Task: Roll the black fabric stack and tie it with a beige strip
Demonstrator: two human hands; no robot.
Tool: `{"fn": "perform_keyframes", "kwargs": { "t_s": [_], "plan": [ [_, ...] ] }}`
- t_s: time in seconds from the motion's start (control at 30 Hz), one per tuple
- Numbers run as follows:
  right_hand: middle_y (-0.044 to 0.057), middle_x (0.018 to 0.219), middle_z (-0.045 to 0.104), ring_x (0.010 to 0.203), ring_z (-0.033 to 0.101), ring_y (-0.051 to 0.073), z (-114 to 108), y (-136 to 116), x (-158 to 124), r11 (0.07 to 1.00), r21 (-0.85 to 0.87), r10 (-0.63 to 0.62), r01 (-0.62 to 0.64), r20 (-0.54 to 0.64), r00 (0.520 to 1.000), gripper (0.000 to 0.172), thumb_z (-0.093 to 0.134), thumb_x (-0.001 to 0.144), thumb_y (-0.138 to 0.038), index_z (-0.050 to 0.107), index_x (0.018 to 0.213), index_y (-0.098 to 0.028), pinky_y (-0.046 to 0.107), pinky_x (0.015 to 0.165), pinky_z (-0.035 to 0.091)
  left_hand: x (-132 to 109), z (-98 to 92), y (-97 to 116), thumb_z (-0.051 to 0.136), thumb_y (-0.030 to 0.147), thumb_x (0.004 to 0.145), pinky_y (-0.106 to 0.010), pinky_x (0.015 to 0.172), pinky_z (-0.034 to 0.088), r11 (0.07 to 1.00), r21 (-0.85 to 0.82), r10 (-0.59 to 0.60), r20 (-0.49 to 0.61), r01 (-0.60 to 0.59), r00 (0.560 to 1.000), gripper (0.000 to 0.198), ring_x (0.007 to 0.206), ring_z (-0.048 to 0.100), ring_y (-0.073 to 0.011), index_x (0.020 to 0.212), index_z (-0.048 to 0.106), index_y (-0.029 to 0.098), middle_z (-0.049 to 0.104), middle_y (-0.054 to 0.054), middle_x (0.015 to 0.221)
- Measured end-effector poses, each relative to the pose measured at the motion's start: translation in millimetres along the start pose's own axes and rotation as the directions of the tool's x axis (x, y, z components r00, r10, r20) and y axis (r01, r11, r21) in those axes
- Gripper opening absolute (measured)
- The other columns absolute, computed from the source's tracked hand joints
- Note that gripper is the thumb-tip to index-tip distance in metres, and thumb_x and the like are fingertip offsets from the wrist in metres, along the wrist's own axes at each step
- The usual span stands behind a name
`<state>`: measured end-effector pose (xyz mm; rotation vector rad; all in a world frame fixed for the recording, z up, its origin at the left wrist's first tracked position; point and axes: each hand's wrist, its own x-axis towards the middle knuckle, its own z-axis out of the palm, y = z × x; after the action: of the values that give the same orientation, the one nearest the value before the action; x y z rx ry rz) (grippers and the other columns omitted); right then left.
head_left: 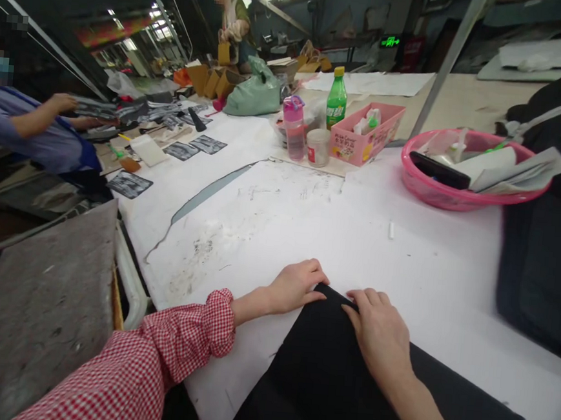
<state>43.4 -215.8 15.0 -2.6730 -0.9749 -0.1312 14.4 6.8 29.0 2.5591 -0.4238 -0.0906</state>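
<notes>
left hand (pixel 295 287), right hand (pixel 378 329), curled, perhaps pinching black cloth (pixel 329 388)

- I am resting my left hand (pixel 296 286) on the table (pixel 279 229), touching the far corner of the cloth (pixel 325 382).
- I am laying my right hand (pixel 380 331) on the cloth, just right of the left one.
- The cloth is lying on the table's near part, running back toward me.
- A chalk stub (pixel 391 230) is lying beyond my right hand, well apart.
- A basin (pixel 456 199) is sitting at the far right, holding papers.
- A box (pixel 363 145) is standing left of the basin, with a jar (pixel 318 147) just left of it.
- One bottle (pixel 336 101) is standing behind the box, another (pixel 294 127) left of the jar.
- A co-worker's arm (pixel 39 120) is reaching over the far left.
- A board (pixel 34 307) is lying left of the table.
</notes>
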Motion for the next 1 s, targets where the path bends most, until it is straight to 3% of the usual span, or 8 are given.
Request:
{"fn": "perform_keyframes", "kwargs": {
  "t_s": [0.27, 0.6, 1.0],
  "plan": [
    [0.003, 0.084, 0.056, 0.083, 0.048, 0.025, 2.8, 4.2, 3.6, 0.989, 0.142, 0.04, -0.041, 0.01, 0.999, 0.01, 0.066, 0.087, -0.024, 0.057, 0.084, -0.023, 0.037, 0.07, 0.04, 7.4, -1.1, -2.7, 0.065, 0.035, 0.089, -0.026, 0.08, 0.045, 1.0, -0.03, -0.005, 0.026, 0.005, 1.0, 0.021, 0.093, 0.057, -0.0162, 0.104, 0.063, 0.021, 0.056, -0.003, 0.103],
    [0.001, 0.087, 0.062, 0.087, 0.051, 0.023, 11.1, 11.1, -5.6, 0.955, 0.296, 0.028, -0.002, -0.081, 0.996, 0.009, 0.059, 0.093, -0.032, 0.059, 0.089, -0.024, 0.037, 0.075, 0.037, 11.6, -0.2, -4.8, 0.063, 0.025, 0.089, -0.022, 0.069, 0.043, 0.968, -0.247, -0.043, 0.025, 0.048, 0.999, 0.007, 0.075, 0.055, -0.0106, 0.088, 0.062, 0.017, 0.06, 0.001, 0.087],
    [0.001, 0.091, 0.063, 0.092, 0.051, 0.022, 15.4, 12.3, -10.8, 0.939, 0.338, -0.008, 0.061, -0.155, 0.988, 0.01, 0.052, 0.097, -0.026, 0.062, 0.096, -0.025, 0.036, 0.079, 0.037, 6.2, 4.0, -16.4, 0.045, 0.025, 0.099, -0.024, 0.083, 0.045, 0.975, -0.133, 0.179, -0.022, -0.18, 0.984, 0.02, 0.091, 0.057, -0.0139, 0.093, 0.062, 0.017, 0.062, -0.004, 0.093]
  ]
}}
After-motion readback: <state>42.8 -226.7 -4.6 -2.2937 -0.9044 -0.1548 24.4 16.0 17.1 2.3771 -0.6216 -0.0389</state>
